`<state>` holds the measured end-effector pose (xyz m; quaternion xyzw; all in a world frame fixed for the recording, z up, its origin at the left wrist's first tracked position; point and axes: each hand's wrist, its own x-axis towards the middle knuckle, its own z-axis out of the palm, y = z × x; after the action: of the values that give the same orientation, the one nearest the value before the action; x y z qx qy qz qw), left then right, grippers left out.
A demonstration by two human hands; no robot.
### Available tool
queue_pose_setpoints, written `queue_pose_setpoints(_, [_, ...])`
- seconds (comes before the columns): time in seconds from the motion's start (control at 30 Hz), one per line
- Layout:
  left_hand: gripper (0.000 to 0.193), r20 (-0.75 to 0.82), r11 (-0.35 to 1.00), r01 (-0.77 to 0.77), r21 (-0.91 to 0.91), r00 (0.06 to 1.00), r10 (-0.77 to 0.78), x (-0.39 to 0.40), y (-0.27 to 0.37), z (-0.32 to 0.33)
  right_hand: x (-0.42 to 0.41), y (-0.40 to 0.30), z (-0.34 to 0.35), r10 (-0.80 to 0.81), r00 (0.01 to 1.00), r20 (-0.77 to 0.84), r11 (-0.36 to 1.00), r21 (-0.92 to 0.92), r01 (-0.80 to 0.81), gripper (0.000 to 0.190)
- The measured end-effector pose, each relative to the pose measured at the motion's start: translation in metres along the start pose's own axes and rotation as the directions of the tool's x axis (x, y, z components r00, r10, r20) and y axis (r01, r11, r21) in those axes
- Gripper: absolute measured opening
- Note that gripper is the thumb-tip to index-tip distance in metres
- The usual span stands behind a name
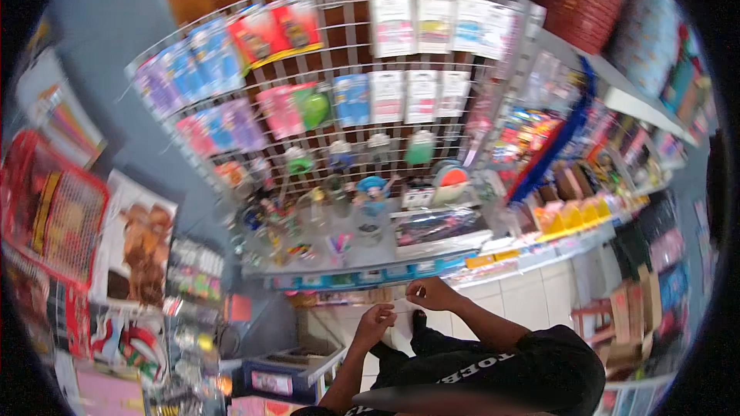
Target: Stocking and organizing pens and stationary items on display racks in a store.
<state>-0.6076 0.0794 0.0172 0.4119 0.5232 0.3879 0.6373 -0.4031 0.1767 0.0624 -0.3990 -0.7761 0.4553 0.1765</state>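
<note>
My left hand (374,325) and my right hand (432,294) are held close together in front of my body, fingertips pinched. A thin pale strand (401,312) seems to run between them; it is too fine and blurred to name. Just beyond the hands is the front edge of a display shelf (370,270). Behind the shelf stands a white wire grid rack (347,25). Carded packets hang on it, among them white-backed packs (392,23), blue packs (217,58) and red packs (298,22). A blue-hatted figurine (373,188) and a clear-wrapped box (436,226) stand on the shelf.
Yellow holders (572,216) line the right-hand shelf, where a blue tinsel-like strip (563,133) slants across. A red mesh-fronted bag (66,214) hangs at left. A dark blue bin (283,378) stands at lower left, cardboard boxes (633,312) at right. White floor tiles (523,297) show below.
</note>
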Motion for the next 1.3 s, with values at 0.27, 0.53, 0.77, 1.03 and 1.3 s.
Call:
queue_pose_setpoints(0.27, [0.033,0.253,0.985,-0.139,0.099,0.961,0.110,0.030,0.021,0.091,-0.140,0.047,-0.027,0.173,0.965,-0.195,0.984,0.071,-0.162,0.019])
queue_pose_setpoints(0.53, [0.030,0.489,0.956,-0.065,0.288,0.868,-0.088,0.052,0.000,0.259,-0.264,0.100,-0.084,0.199,0.944,-0.262,0.970,0.190,-0.151,0.021])
queue_pose_setpoints(0.77, [0.027,0.720,0.912,-0.094,0.400,0.648,-0.249,0.043,-0.014,0.433,-0.413,0.134,-0.168,0.282,0.879,-0.385,0.958,0.170,-0.233,0.021])
queue_pose_setpoints(1.03, [0.021,0.862,0.889,-0.149,0.434,0.356,-0.361,0.067,-0.041,0.558,-0.522,0.175,-0.188,0.496,0.656,-0.569,0.865,0.392,-0.314,0.036])
queue_pose_setpoints(1.3, [0.020,0.888,0.852,-0.260,0.454,0.055,-0.457,0.112,-0.038,0.698,-0.583,0.209,-0.220,0.568,0.384,-0.728,0.821,0.463,-0.335,0.022])
